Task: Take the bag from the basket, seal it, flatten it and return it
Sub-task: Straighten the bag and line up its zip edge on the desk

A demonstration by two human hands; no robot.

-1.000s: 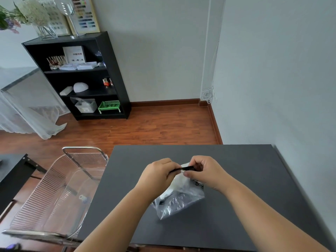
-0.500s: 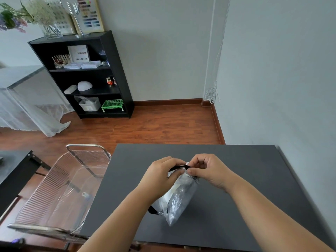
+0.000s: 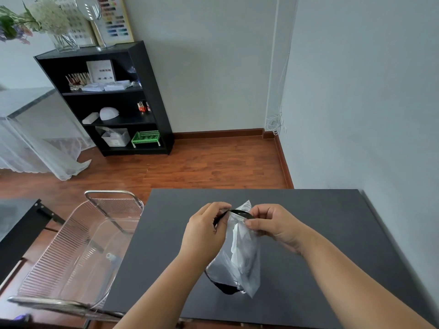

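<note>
A clear plastic bag [image 3: 240, 257] with a black strip along its top and dark and white contents hangs upright above the dark table [image 3: 308, 233]. My left hand [image 3: 205, 231] pinches the left end of the bag's top edge. My right hand [image 3: 273, 224] pinches the right end of that edge. The bag's lower corner points down toward the tabletop; whether it touches I cannot tell. The clear ribbed plastic basket [image 3: 71, 252] with a metal handle stands left of the table, holding a small clear item at its bottom.
A black shelf unit [image 3: 107, 98] with small items stands against the far wall. Wooden floor lies between it and the table. The grey wall runs along the table's right edge. A dark surface [image 3: 14, 217] sits at the far left, beside the basket.
The bag has turned from lying slanted to hanging more upright and lengthwise. Both hands have stayed on its top edge and spread slightly apart.
</note>
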